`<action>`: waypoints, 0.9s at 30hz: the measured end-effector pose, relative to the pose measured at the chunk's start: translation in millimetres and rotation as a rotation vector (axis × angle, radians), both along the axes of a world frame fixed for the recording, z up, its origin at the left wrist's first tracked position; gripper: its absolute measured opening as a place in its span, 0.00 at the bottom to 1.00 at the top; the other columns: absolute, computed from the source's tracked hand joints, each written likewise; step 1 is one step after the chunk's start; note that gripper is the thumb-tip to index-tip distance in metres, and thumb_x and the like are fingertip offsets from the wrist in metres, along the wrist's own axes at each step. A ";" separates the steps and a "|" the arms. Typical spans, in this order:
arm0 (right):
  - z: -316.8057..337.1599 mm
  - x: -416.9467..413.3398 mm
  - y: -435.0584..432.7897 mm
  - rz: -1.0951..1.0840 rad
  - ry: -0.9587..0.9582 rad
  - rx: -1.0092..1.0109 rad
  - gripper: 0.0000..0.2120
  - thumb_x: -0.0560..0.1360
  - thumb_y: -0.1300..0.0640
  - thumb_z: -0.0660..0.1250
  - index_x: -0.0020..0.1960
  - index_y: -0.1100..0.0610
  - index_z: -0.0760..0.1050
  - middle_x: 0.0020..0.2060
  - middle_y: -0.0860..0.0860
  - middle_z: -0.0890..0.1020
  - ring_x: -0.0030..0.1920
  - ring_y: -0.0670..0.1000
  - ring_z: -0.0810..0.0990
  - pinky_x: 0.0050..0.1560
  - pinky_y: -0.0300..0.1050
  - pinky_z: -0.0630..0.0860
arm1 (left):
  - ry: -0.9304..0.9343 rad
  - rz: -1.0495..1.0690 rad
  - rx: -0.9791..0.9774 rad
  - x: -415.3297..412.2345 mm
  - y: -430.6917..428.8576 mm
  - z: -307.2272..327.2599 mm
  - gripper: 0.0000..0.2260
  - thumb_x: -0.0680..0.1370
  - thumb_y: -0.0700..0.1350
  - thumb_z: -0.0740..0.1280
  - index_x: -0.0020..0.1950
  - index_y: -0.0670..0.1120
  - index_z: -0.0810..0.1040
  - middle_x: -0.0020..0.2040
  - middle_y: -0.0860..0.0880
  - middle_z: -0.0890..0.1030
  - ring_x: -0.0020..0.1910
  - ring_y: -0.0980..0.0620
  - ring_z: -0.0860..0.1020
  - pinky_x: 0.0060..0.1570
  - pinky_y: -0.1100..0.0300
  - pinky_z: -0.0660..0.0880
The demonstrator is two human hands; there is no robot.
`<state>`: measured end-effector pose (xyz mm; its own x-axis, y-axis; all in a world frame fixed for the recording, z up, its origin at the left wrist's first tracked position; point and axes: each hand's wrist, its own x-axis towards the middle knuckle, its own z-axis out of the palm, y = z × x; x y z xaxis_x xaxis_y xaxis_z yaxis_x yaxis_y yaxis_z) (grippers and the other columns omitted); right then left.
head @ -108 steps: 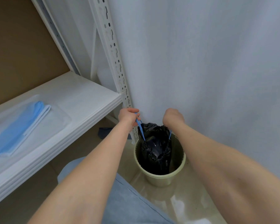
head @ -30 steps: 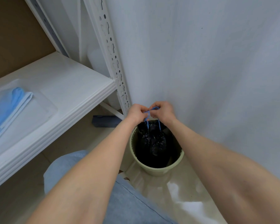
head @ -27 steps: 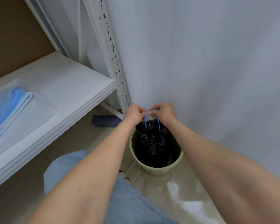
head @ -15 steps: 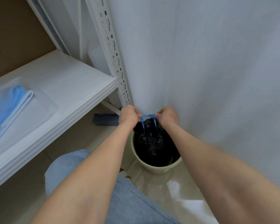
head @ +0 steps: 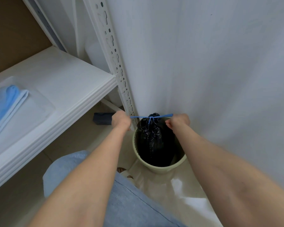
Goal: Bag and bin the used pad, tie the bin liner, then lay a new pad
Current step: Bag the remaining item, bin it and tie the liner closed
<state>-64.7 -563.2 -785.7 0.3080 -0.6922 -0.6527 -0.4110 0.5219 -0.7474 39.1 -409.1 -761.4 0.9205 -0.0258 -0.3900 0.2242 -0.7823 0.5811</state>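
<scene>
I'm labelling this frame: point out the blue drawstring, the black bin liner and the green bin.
blue drawstring (head: 138, 117), head view, taut stretch left of the knot
black bin liner (head: 152, 138), head view, bunched body
green bin (head: 161, 169), head view, near outer wall

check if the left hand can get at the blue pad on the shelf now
Likely yes, once it lets go: the left hand grips the blue drawstring, and nothing blocks the folded blue pad on the open shelf.

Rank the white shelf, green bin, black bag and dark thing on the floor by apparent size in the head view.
1. white shelf, largest, but also nearest the camera.
2. green bin.
3. black bag, sitting inside the bin.
4. dark thing on the floor, its edge behind the left hand.
</scene>
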 end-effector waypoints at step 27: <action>-11.6 9.0 17.3 0.531 -0.063 -0.077 0.04 0.73 0.63 0.63 0.41 0.56 0.72 0.40 0.52 0.77 0.37 0.47 0.73 0.36 0.39 0.67 | 0.177 -0.045 -0.275 -15.7 -26.0 -23.0 0.09 0.79 0.36 0.62 0.57 0.39 0.77 0.57 0.39 0.79 0.48 0.41 0.82 0.26 0.59 0.79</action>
<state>-55.7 -545.9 -797.3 0.6654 -0.4758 -0.5752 -0.5563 0.1977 -0.8071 23.4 -435.1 -784.4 0.8345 -0.1916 -0.5167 0.3093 -0.6132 0.7269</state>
